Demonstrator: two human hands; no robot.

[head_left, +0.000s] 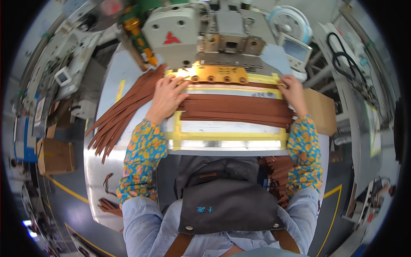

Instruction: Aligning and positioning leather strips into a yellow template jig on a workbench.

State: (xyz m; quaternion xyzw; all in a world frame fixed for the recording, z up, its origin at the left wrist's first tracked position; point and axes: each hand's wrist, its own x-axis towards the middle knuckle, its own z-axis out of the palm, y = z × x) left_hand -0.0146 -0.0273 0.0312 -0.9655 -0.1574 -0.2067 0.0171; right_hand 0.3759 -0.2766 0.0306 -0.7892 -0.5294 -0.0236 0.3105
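Observation:
A long brown strip [262, 85] lies along the front edge of a brass-coloured plate [222, 74] on the sewing machine's bed. At its left end my left hand [168, 95] rests palm down, fingers extended and slightly apart, fingertips by the yellow tape. My right hand [293, 92] pinches the strip's right end, beside another piece of yellow tape. Between my forearms, a stack of brown strips [235, 107] lies crosswise on the work surface. A fanned bundle of brown strips [128, 105] lies left of my left hand.
Behind the plate stands the grey sewing machine [173, 28]. A control screen [295, 48] and a white fan [290, 23] are at the back right. A cardboard box [320, 111] stands beside my right forearm. More brown strips [278, 175] hang below the table's front edge.

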